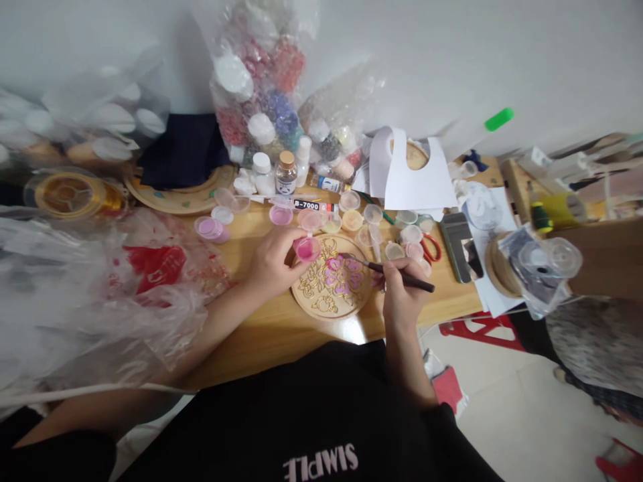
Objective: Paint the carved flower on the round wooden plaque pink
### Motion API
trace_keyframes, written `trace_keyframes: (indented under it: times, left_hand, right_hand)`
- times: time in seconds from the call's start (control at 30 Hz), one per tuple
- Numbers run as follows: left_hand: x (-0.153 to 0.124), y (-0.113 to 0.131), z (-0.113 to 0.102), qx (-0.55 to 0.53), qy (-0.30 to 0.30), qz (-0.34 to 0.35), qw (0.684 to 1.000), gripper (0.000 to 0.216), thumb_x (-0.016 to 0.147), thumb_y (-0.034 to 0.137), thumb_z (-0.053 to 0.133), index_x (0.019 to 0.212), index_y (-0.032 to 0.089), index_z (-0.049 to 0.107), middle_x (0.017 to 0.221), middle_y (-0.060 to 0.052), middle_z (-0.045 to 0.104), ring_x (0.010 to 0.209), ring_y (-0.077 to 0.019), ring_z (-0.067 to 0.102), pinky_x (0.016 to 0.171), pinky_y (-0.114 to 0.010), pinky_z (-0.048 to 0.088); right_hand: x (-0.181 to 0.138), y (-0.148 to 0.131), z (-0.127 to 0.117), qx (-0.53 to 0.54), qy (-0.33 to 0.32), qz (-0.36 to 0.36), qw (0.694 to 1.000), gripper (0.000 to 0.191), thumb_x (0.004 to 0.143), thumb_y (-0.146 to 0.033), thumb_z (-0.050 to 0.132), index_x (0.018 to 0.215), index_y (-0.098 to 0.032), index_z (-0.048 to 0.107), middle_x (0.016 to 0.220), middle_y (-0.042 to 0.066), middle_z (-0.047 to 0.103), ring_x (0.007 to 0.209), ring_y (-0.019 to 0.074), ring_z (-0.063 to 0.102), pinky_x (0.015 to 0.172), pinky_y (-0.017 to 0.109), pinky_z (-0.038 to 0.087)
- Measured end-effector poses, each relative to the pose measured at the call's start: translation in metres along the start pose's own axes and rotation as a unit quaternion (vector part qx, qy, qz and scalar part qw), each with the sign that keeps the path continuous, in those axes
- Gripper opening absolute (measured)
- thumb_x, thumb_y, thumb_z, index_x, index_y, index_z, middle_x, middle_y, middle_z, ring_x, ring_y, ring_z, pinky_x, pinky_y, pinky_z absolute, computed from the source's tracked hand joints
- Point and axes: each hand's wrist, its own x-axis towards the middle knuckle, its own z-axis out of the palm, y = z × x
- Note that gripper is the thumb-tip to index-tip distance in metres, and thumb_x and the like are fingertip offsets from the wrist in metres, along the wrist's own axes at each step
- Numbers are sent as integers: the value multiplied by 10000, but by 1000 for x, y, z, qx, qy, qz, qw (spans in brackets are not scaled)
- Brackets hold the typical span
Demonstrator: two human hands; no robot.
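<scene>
A round wooden disc (pixel 329 301) with a gold outlined flower pattern, partly filled in pink, lies on the wooden table (pixel 281 328). My left hand (pixel 274 264) is closed on a small clear cup of pink paint (pixel 307 248), held at the disc's upper left edge. My right hand (pixel 402 294) grips a thin dark brush (pixel 389 271); its tip points left and rests over the pink flower at the disc's middle.
Several small paint cups (pixel 374 224), a glue tube (pixel 311 205) and little bottles (pixel 285 173) crowd behind the disc. Plastic bags (pixel 90 294) cover the left side. A phone (pixel 461 246), red scissors (pixel 431 248) and white paper (pixel 414 177) lie to the right.
</scene>
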Motion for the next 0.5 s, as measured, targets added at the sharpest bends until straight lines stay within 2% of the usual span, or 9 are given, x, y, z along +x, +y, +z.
trace_keyframes:
  times: [0.3, 0.5]
  left_hand:
    - [-1, -1, -1, -9, -30, -38, 999, 207, 930, 223, 744, 1115, 229, 651, 1002, -55, 794, 924, -230, 772, 812, -370, 657]
    - [-1, -1, -1, 8, -23, -20, 1000, 212, 932, 208, 731, 1122, 225, 638, 1003, -54, 793, 921, -225, 772, 804, -352, 651]
  right_hand:
    - [-1, 1, -1, -2, -9, 36, 999, 212, 770, -343, 740, 629, -246, 615, 489, -58, 632, 432, 142, 578, 441, 274, 443]
    - [0, 2, -4, 19, 11, 5, 1000, 230, 798, -320, 755, 631, -240, 620, 516, -52, 639, 442, 141, 582, 447, 279, 455]
